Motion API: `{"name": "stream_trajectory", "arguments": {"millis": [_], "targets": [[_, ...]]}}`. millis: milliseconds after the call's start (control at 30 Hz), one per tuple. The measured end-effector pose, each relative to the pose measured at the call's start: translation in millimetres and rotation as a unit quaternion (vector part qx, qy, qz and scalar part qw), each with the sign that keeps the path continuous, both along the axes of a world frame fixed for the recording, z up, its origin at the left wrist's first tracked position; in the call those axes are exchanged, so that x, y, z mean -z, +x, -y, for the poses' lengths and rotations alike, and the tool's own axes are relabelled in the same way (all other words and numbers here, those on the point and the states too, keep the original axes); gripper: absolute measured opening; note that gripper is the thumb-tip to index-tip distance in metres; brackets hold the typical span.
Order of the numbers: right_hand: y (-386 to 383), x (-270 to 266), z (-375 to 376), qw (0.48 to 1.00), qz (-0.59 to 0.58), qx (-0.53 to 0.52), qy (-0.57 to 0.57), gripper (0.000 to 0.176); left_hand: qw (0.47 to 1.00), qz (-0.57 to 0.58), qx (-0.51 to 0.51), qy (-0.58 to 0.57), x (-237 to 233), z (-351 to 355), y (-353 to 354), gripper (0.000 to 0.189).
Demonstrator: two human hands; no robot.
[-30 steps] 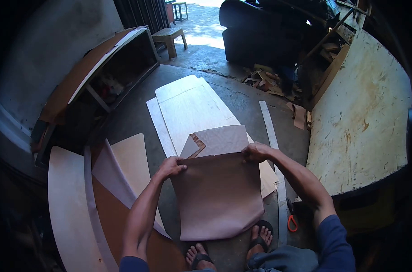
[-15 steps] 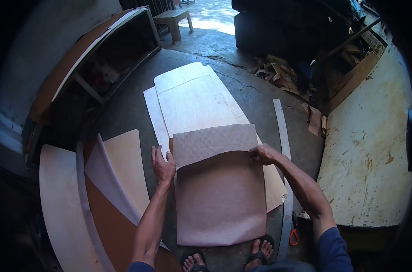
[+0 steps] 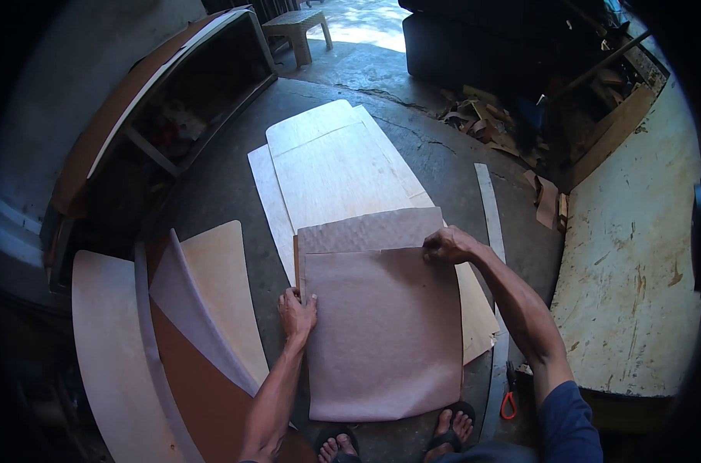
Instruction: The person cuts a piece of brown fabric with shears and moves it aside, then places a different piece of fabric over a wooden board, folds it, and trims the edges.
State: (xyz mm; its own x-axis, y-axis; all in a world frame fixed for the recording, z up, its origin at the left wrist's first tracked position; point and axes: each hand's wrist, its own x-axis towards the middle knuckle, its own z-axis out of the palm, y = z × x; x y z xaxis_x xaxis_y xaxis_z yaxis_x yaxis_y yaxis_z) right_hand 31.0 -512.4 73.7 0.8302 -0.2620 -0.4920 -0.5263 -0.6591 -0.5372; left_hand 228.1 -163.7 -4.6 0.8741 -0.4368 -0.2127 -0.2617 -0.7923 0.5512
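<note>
A folded sheet with a pinkish-grey backing (image 3: 381, 332) lies in front of my feet, its upper layer reaching over a strip of the lower layer (image 3: 366, 229). At the sheet's left edge my left hand (image 3: 297, 312) rests with thumb and fingers apart. My right hand (image 3: 449, 245) pinches the top right corner of the upper layer. Under and beyond the sheet are pale, tapered panels (image 3: 339, 166), partly covered by it. A thin brown edge shows along the sheet's left side.
Left are a curved pale panel (image 3: 111, 332) and brown material (image 3: 204, 370). Right are a long strip (image 3: 489, 208), orange-handled scissors (image 3: 508, 403) and a stained board (image 3: 628, 285). Farther off are a stool (image 3: 292, 29), scraps (image 3: 481, 123) and a hollow frame (image 3: 196, 92).
The upper layer's far edge has moved away from me and lies flatter and straighter. My left hand has slid toward me along the left edge. My right hand has moved slightly forward with the corner.
</note>
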Motion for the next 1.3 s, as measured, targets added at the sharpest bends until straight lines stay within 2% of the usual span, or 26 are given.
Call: {"name": "stream_trajectory", "arguments": {"millis": [100, 167, 233, 367, 433, 533, 667, 767, 867, 933, 967, 1033, 1233, 1300], "targets": [[6, -5, 5, 0.999, 0.045, -0.002, -0.013, 0.035, 0.999, -0.012, 0.011, 0.048, -7, -1, 3, 0.045], [10, -13, 7, 1.0, 0.025, -0.008, -0.006, 0.035, 0.998, -0.017, 0.007, 0.065, -7, 0, 3, 0.043], [14, -12, 5, 1.0, 0.005, -0.02, 0.005, 0.036, 0.999, 0.022, -0.024, 0.007, -3, 0, -1, 0.041], [12, -2, 4, 1.0, -0.001, -0.024, -0.015, 0.038, 0.997, 0.055, -0.045, -0.006, 2, 0, 1, 0.04], [10, 1, 4, 1.0, -0.012, -0.017, -0.017, 0.039, 0.999, 0.013, -0.027, -0.01, 6, 2, 5, 0.038], [7, 5, 3, 1.0, -0.004, -0.01, -0.004, 0.037, 0.999, 0.014, -0.046, -0.01, 11, 10, 10, 0.037], [2, 19, -2, 0.999, -0.017, 0.001, -0.048, 0.034, 0.999, 0.016, -0.038, 0.026, 10, 18, 16, 0.035], [0, 19, -5, 0.997, -0.002, -0.011, -0.078, 0.032, 0.998, -0.038, -0.029, 0.036, 8, 19, 23, 0.037], [-2, -7, -14, 0.999, -0.002, -0.022, -0.04, 0.032, 0.997, -0.049, -0.067, 0.006, 9, 19, 21, 0.038], [-1, -24, -20, 1.0, 0.007, -0.011, -0.026, 0.031, 0.992, 0.124, -0.029, -0.006, 8, 21, 18, 0.039], [0, -28, -20, 1.0, 0.006, -0.011, -0.027, 0.031, 0.992, 0.123, -0.03, -0.007, 8, 25, 21, 0.039], [-1, -31, -23, 0.999, 0.018, -0.014, -0.024, 0.032, 0.999, 0.045, -0.025, 0.003, 3, 37, 29, 0.04], [-6, -26, -24, 0.999, 0.03, -0.017, -0.032, 0.031, 0.995, 0.017, -0.019, 0.096, 2, 57, 40, 0.041], [-9, -27, -24, 0.999, 0.024, -0.011, -0.029, 0.032, 0.996, -0.001, -0.016, 0.09, 2, 57, 44, 0.041]]}}
